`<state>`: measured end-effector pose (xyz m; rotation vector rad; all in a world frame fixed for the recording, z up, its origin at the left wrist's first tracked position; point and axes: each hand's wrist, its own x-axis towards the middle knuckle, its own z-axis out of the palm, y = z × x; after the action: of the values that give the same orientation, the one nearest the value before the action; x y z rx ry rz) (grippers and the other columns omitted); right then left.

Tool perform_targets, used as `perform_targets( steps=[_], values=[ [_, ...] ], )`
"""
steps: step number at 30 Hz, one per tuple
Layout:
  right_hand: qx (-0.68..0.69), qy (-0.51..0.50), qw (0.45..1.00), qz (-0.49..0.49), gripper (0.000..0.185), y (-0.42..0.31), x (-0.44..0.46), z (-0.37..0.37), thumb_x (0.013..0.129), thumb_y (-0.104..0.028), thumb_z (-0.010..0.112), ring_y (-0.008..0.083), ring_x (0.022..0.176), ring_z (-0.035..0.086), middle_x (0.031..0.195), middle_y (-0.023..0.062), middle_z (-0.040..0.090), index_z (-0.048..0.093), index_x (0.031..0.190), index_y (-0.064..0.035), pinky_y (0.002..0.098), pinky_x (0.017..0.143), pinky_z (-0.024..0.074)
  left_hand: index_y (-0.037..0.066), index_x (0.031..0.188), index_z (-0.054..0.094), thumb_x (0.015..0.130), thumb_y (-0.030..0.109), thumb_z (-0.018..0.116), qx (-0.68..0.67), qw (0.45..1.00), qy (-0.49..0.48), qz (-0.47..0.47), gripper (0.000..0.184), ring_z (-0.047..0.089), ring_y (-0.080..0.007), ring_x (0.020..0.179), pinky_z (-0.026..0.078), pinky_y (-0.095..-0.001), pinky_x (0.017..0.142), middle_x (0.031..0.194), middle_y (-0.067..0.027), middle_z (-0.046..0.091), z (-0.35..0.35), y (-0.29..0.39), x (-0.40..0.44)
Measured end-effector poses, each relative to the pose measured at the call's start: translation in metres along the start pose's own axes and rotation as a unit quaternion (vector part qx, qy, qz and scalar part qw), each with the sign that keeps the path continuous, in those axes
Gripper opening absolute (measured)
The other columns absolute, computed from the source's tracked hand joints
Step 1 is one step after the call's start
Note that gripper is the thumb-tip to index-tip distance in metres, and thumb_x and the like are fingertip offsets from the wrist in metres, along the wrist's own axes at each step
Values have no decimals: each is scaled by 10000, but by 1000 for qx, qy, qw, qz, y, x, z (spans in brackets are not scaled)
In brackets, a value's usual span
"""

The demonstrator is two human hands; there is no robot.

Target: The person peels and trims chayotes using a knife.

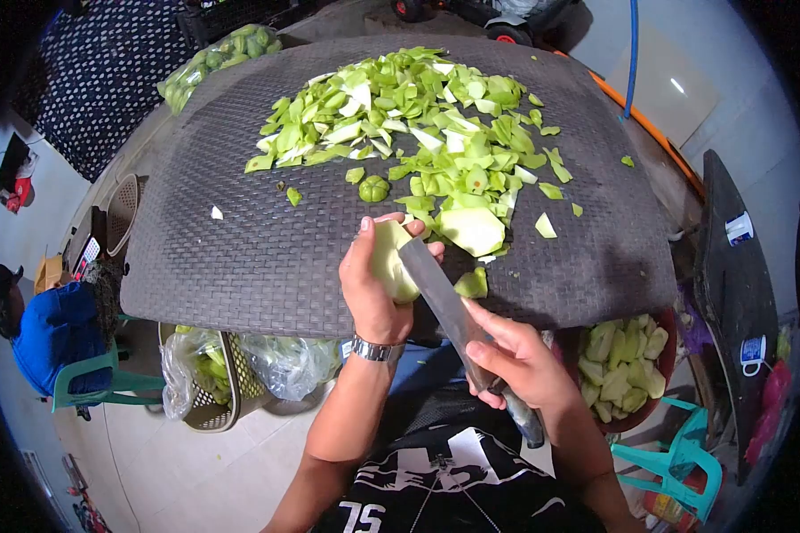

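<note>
My left hand (371,289) is closed around a peeled, pale green chayote (388,255) above the near edge of the dark woven table (240,240). In my right hand (529,364) is a wide-bladed knife (442,300), gripped by its handle with the blade slanting up and left. The blade's tip overlaps the chayote's right side; whether it touches cannot be made out. Beyond both hands spreads a big heap of green peelings (471,147). A large pale slice (473,231) lies just past the knife, and a small ribbed green piece (373,188) sits beyond my left fingers.
Below the table's right side, a reddish tub (669,351) holds several peeled chayotes (622,366). At lower left stand a basket (236,377) and a clear plastic bag (293,362). A bag of green produce (218,62) is at back left. A person in blue (62,333) sits at far left.
</note>
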<state>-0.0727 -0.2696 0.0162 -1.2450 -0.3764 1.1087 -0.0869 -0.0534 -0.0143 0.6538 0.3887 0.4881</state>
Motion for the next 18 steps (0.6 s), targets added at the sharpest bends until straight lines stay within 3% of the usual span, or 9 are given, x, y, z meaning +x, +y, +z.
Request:
perform_targets(
  steps=[3,4,5,7,10,11,18],
  values=[
    [15,43,999,20,569,4,0,3,1046,-98,591,159,643,672,884,104,683,424,1591,-98,314,579,553,-3,1193,606,1047,458,538,-60,998,13,1,488,730,-346,955,600,-465,872,1064,-178,715,2,-1,3],
    [-153,94,979,-98,579,6,2,5,1031,-77,598,208,690,687,903,127,674,435,1586,-115,339,615,564,-6,1185,605,1045,453,539,-85,996,22,4,484,721,-344,977,593,-470,891,1062,-175,710,1,-1,6],
    [-313,140,916,-211,591,10,6,9,1016,-57,604,258,737,701,921,150,666,446,1581,-133,364,651,576,-9,1176,604,1043,448,540,-108,994,31,6,480,712,-342,998,586,-475,910,1060,-172,705,-1,-2,8],
    [-473,169,836,-220,716,1,-4,24,913,40,630,414,918,692,1107,207,618,492,1555,-245,459,786,591,-5,1149,607,1037,437,545,-154,988,19,-9,460,696,-332,989,577,-486,926,1035,-161,691,-10,-2,12],
    [-590,194,769,-150,799,-3,-17,38,854,56,644,396,893,697,1178,174,580,504,1544,-322,477,776,594,3,1081,618,1032,425,548,-165,986,22,19,431,670,-318,938,581,-490,905,980,-136,665,-11,-3,14],
    [-586,196,773,-144,854,-1,-18,39,809,70,647,383,897,695,1193,149,552,503,1545,-337,479,770,594,3,1073,621,1033,425,547,-165,986,24,28,430,671,-318,938,582,-487,899,981,-136,665,-11,-3,13],
    [-612,182,751,-171,855,8,-21,38,814,69,639,363,934,676,1163,142,553,486,1559,-323,475,753,591,18,1064,619,1051,409,529,-124,988,31,92,401,674,-282,887,579,-424,834,947,-120,647,-10,-8,14]
  ],
)
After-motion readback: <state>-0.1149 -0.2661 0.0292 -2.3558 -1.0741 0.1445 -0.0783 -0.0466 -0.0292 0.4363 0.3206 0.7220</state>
